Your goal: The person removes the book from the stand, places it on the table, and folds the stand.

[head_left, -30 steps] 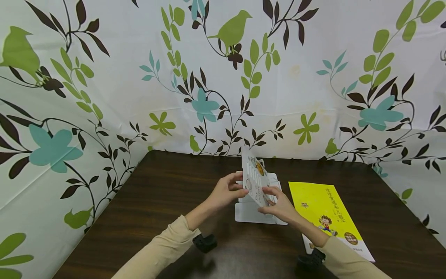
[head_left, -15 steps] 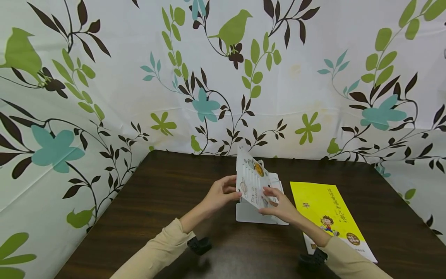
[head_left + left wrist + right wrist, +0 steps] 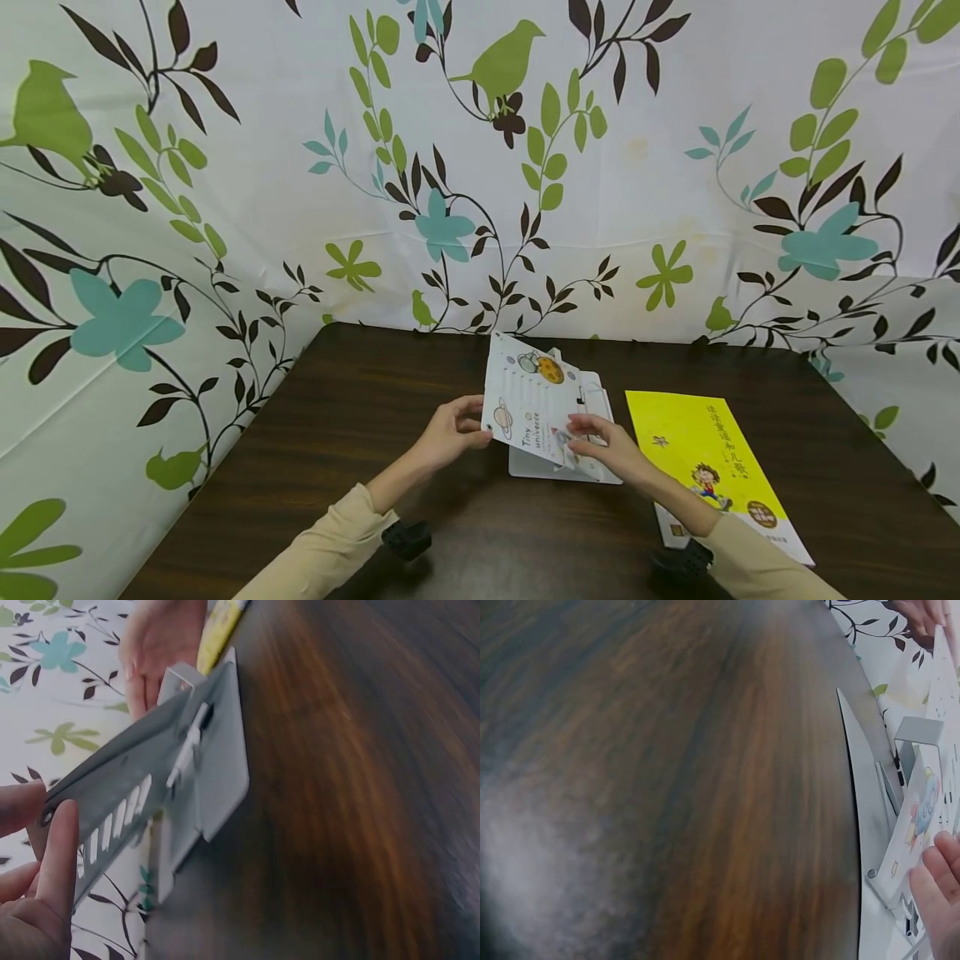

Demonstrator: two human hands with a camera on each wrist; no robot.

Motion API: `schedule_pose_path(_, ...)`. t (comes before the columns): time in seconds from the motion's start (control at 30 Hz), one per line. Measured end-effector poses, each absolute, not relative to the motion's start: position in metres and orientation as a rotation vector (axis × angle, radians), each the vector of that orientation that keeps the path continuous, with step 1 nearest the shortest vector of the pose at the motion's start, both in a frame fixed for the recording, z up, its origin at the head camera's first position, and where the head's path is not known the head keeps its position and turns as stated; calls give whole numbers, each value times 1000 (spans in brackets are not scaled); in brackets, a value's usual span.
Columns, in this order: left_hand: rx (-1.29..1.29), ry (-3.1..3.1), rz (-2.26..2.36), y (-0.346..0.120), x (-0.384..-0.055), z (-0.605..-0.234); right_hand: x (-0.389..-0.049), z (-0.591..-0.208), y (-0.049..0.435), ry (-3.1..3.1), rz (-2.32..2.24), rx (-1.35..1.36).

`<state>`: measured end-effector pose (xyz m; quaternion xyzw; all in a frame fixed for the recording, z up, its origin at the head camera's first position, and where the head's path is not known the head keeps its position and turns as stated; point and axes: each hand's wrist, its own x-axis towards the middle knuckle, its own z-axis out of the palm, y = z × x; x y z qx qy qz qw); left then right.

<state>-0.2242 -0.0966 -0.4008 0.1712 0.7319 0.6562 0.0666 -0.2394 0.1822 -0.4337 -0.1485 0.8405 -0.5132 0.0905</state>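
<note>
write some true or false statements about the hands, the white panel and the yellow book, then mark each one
1. The left hand pinches a corner of the white panel. True.
2. The white panel lies flat on the table. False: it is tilted, with the pinched corner raised off the table.
3. In the head view, the yellow book lies to the right of the white panel. True.
4. The yellow book is open. False: it is closed, cover facing up.
5. The words "Tiny universe" are printed on the white panel. True.
6. The right hand holds the yellow book. False: its fingers are at the white panel's lower right.
</note>
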Motion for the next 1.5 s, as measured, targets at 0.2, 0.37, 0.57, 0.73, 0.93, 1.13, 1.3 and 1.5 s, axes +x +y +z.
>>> schedule_pose_path(0.2, 492, 2177, 1984, -105, -226, -415, -236, -434, 184, 2473, -1506, -485)
schedule_pose_path(0.37, 452, 2194, 1957, -109, -226, -423, -234, -438, 184, 2460, -1477, -545)
schedule_pose_path(0.57, 385, 2245, 1909, -114, -226, -429, -233, -443, 182, 2463, -1479, -596)
schedule_pose_path(0.73, 374, 2315, 1840, -116, -227, -434, -232, -443, 181, 2470, -1474, -607)
schedule_pose_path(0.93, 329, 2322, 1818, -116, -228, -438, -233, -443, 178, 2486, -1446, -597)
schedule_pose_path(1.13, 303, 2322, 1806, -116, -228, -438, -234, -442, 176, 2497, -1442, -553)
schedule_pose_path(1.3, 311, 2305, 1808, -117, -230, -441, -235, -443, 175, 2514, -1435, -527)
schedule_pose_path(1.5, 334, 2324, 1767, -118, -229, -443, -234, -445, 177, 2535, -1406, -552)
